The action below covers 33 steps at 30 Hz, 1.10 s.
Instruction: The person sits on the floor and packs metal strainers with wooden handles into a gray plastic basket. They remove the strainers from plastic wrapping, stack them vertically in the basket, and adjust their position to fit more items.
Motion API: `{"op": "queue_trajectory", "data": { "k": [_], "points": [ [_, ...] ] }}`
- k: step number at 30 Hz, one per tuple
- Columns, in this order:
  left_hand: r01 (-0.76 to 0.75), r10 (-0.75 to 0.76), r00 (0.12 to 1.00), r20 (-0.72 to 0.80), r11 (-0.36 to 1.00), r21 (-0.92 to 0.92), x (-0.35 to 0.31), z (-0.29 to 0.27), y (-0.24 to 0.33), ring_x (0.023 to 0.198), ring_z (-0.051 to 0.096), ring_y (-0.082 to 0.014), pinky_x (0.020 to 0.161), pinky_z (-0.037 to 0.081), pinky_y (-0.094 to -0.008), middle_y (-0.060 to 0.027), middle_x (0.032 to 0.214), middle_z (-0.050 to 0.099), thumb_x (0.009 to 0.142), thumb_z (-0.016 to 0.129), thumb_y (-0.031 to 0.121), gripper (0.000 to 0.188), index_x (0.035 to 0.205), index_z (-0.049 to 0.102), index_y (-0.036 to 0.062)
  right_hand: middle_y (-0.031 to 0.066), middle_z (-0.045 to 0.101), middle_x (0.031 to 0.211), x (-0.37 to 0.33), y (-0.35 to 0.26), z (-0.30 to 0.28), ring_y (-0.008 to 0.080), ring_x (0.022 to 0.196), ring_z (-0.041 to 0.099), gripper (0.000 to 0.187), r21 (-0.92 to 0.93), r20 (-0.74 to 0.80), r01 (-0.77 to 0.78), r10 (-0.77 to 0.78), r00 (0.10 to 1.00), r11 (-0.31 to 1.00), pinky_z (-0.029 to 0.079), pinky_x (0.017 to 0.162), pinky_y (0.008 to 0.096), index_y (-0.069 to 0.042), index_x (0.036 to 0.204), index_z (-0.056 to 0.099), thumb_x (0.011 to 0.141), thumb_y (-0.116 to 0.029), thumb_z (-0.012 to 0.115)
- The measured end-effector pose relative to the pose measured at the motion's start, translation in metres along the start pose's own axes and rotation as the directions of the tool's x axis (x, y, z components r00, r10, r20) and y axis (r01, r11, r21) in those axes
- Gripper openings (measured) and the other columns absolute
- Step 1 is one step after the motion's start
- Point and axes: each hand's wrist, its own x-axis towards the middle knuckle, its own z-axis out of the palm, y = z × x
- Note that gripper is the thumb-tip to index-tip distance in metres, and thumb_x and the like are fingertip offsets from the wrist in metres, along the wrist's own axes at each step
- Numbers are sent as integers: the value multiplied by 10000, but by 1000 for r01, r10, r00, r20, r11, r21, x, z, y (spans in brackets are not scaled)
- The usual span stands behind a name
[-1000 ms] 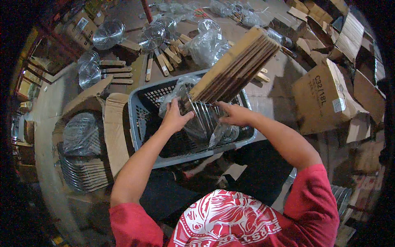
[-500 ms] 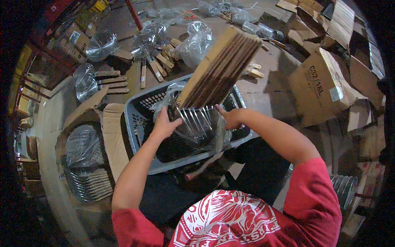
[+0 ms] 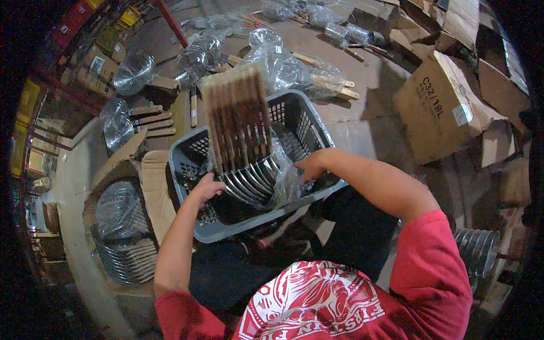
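Observation:
A stack of nested round metal pans (image 3: 249,181), with flat wooden handles (image 3: 237,119) standing upward, tilts inside the grey plastic basket (image 3: 263,219) in front of me. Whether the metal parts are solid or mesh, I cannot tell. Clear plastic wrap (image 3: 288,178) hangs around the metal end. At the stack's left side, my left hand (image 3: 207,188) is closed on its edge, its fingers partly hidden behind it. My right hand (image 3: 313,165) is closed on the wrap at the stack's right side, and its fingertips are partly hidden.
An open carton with more nested, wooden-handled pans (image 3: 127,258) stands at the left. Similar loose pieces (image 3: 119,127) and plastic-wrapped bundles (image 3: 294,71) lie on the floor beyond the basket. Torn cardboard boxes (image 3: 436,110) are at the right, beside stacked metal rings (image 3: 476,252).
The stack's handles have swung from leaning right to nearly upright, toward the left, and its metal end sits lower in the basket. My left hand has moved left and down with it.

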Motion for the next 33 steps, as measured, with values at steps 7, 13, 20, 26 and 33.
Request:
{"op": "queue_trajectory", "data": {
  "k": [7,13,20,26,33],
  "points": [
    [-87,74,987,-140,993,-84,3,3,-13,913,632,-245,823,486,-352,-132,1022,669,733,732,219,511,1133,582,-63,232,622,1285,19,6,7,358,1099,651,797,105,0,-8,8,1000,994,479,947,484,-112,1543,297,887,-432,617],
    [51,-58,984,-170,998,-47,16,14,-10,994,646,-279,904,474,-364,-159,1169,673,777,733,189,567,1249,575,-82,176,733,1023,7,14,15,342,922,696,490,107,-304,72,-36,952,992,538,822,463,-15,1051,721,823,-446,675],
    [259,-292,926,-240,953,-157,22,11,-37,950,661,-236,752,575,-364,-155,1122,646,862,709,139,416,1188,561,-72,233,666,1179,5,44,-22,397,1110,636,548,117,-324,13,25,946,993,491,968,468,-94,1366,546,872,-322,611],
    [225,-318,915,-249,914,-338,12,13,-38,1025,642,-228,805,573,-388,-130,1195,602,872,717,167,480,1238,488,-44,227,662,1196,35,62,-16,400,1109,635,538,152,-436,78,-4,900,985,488,975,482,-120,1381,539,876,-285,622],
    [217,-366,899,-240,849,-481,17,-4,-54,934,654,-237,750,588,-379,-136,1156,609,872,700,132,453,1241,470,2,209,650,1238,52,74,-14,405,1129,623,518,96,-425,111,-61,903,989,485,985,483,-130,1375,555,895,-311,624]
  ]
}}
